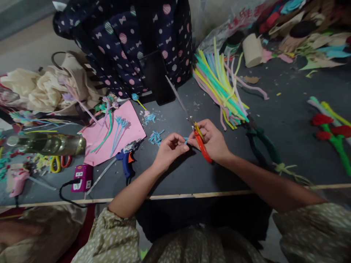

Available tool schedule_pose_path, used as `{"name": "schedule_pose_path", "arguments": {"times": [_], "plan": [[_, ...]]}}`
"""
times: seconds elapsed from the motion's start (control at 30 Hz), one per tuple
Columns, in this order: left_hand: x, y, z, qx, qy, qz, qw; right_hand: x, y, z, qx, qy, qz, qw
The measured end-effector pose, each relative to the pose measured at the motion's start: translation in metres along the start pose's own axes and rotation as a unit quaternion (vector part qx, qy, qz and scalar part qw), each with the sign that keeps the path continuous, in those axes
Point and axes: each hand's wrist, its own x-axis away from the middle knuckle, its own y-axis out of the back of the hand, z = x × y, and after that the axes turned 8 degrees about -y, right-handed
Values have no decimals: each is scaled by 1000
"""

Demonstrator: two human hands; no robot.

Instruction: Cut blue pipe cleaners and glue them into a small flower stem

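My right hand (212,140) is closed round scissors (189,117) with red and yellow handles, their long blades pointing away toward the back. Its fingertips also meet a short blue pipe cleaner piece (185,140). From the other side my left hand (171,149) pinches that same piece between thumb and fingers. Just left of my hands lies a small pile of cut blue pieces (156,137). Behind it is a clump of blue and pale fluff (149,117). A bundle of coloured pipe cleaners (222,91) rests beyond my right hand.
Left are a pink sheet (131,120) with blue flowers, a blue glue gun (126,162), a bottle (46,143) and a purple power adapter (82,178). A phone (157,76) leans on a patterned bag (115,40). Green-handled pliers (263,142) and red flowers (323,126) lie right.
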Motion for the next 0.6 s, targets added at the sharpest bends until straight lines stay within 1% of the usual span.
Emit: {"name": "schedule_pose_path", "arguments": {"times": [0.07, 0.17, 0.27, 0.33, 0.4, 0.43, 0.5, 0.6], "plan": [[2, -1, -1, -112, -72, -17, 991, -1, 0, 2, -2, -7, -9, 1000], [2, -1, -1, -249, -177, -23, 952, 0, 1, 3, -3, -14, -8, 1000], [2, 1, 0, -316, -253, -16, 914, 1, 0, 1, -5, -8, -1, 1000], [2, 1, 0, -335, -285, -11, 898, 2, 0, -1, -5, -2, -2, 1000], [2, 1, 0, -337, -298, -9, 893, 2, -1, -2, -2, 1, -4, 1000], [3, 1, -1, -333, -293, -9, 896, 2, -1, -2, 0, 1, -3, 1000], [4, -1, -3, -317, -267, -14, 910, 2, 0, -2, 1, 0, 0, 1000], [4, -3, -7, -271, -207, -27, 940, 1, 0, -1, 2, -3, 0, 1000]]}}
